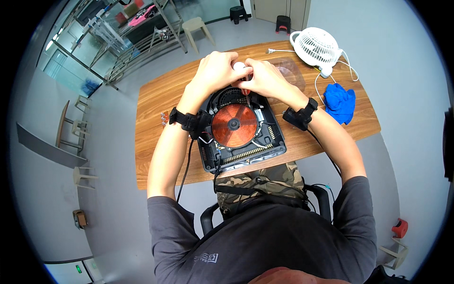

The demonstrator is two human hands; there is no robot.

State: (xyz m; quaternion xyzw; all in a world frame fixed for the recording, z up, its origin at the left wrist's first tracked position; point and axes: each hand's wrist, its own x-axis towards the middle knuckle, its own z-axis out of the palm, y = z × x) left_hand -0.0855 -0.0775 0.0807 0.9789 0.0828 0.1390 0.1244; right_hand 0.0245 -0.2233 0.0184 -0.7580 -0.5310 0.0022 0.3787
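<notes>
An opened induction cooker (279, 147) lies on the table in front of me, its black lower shell facing up. A round copper coil (226, 128) fills its middle, and a black fan (230, 96) sits behind the coil. Over the cooker's far edge, my left hand (215, 71) is closed around an upright screwdriver-like tool with a white rounded top (239, 65). My right hand (269, 81) meets it there, its fingers pinched on the same tool. A red part shows below the fingers; the tool's tip is hidden.
A wooden table (165, 102) carries a white fan (318, 47) with a loose cord, a blue cloth (339, 103) and a clear plastic tray (291, 72) to the right. Small parts (164, 118) lie left of the cooker. Cables hang from both wristbands.
</notes>
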